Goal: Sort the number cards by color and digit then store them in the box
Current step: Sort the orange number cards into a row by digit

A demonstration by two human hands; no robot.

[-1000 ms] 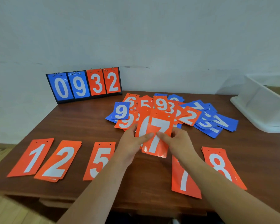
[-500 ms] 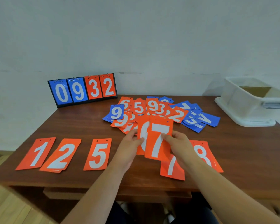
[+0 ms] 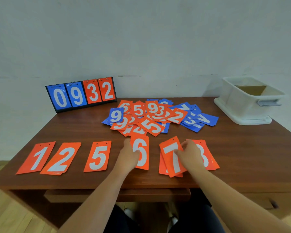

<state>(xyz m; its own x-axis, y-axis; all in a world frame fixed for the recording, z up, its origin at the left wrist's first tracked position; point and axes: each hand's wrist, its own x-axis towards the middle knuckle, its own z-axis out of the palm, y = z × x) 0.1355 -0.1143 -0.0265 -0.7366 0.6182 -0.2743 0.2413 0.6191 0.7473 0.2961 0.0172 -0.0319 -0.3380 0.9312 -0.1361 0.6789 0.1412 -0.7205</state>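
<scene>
On the bench (image 3: 233, 148), my left grip (image 3: 128, 155) holds orange 6 card (image 3: 143, 159); right grip (image 3: 190, 153) apparently pinches orange 7 card (image 3: 169, 147).

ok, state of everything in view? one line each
left hand: grips orange 6 card
right hand: pinches orange 7 card, skewed atop its stack
orange 8 stack: flat, partly hidden by right hand
orange 1 card, orange 2 card, orange 5 card: flat, in a row
mixed pile: unsorted, orange and blue overlapping
box: open, no number cards visible inside
scoreboard: upright, reads 0932
</scene>
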